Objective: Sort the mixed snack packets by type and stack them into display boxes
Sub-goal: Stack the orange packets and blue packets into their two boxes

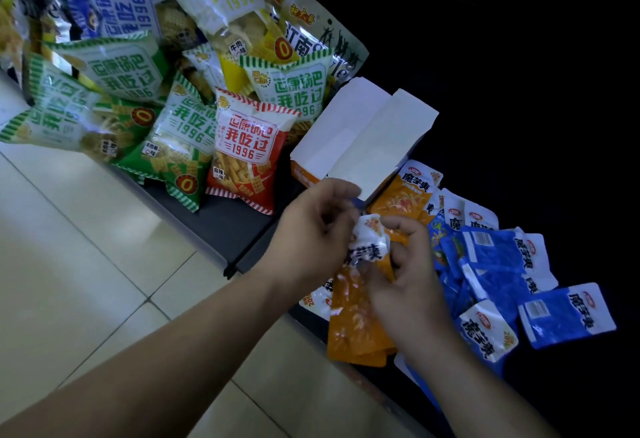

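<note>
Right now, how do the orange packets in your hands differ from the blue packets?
The orange packets are bunched, gripped by the left hand and right hand; the blue packets lie loose and scattered, untouched. The orange packets show fronts; several blue packets show barcoded backs. Both have white tops with the same black lettering.

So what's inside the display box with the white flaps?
Inside the display box nothing can be seen: its white flaps stand in front of the opening. Only its orange outer wall shows.
</note>
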`<state>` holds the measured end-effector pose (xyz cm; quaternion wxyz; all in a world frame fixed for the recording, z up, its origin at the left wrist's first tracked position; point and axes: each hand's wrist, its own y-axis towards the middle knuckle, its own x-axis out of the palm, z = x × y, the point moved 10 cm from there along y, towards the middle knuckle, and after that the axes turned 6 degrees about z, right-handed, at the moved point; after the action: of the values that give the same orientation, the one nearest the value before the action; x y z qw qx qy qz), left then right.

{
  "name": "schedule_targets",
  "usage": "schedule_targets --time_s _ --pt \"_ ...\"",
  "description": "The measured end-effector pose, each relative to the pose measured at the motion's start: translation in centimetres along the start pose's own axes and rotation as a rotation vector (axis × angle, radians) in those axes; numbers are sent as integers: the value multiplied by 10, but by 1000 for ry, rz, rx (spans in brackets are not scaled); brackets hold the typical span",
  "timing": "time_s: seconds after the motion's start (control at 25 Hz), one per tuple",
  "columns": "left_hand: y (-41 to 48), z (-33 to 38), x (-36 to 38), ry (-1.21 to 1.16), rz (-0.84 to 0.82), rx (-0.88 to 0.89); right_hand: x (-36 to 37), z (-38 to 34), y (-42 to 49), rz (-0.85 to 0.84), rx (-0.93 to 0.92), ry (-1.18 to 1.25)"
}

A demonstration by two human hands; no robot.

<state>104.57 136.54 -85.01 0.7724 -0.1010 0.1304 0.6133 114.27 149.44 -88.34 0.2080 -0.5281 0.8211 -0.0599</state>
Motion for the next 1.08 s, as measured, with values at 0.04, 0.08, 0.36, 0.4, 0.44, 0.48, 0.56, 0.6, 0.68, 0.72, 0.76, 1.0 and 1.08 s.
schedule_targets --time_s 0.04,0.08,0.36,0.4,0.44,0.48,0.56,0.6,0.68,0.72,0.76,1.0,1.08 --pt "-4 -11 -7 62 42 -29 -9 4 1 53 25 10" --pt "-15 -22 -9 142 29 -73 -16 11 3 93 61 30" --pt "-115 -52 46 -126 -317 -409 -20 23 5 88 171 88" --pt "-112 -51 44 -155 -283 -405 -17 25 5 71 190 102" --pt "-109 -48 42 -171 -254 -392 -16 26 5 66 209 107" --pt "-106 -44 41 -186 -234 -385 -16 27 6 71 224 113" --pt "-105 -46 42 -213 -222 -422 -16 27 9 79 221 138" --pt "-103 -48 42 -219 -216 -446 -16 26 10 73 211 142" --pt "-99 -53 46 -194 -236 -492 -16 25 12 52 200 132" --pt "-97 -53 48 -184 -261 -507 -17 24 12 44 199 119" --pt "-94 -51 48 -168 -296 -508 -20 25 13 51 197 102" --pt "-40 -75 15 724 -187 -138 -61 31 13 236 110 -25" --pt "-38 -87 17 893 -172 -129 -57 34 10 188 78 -51"
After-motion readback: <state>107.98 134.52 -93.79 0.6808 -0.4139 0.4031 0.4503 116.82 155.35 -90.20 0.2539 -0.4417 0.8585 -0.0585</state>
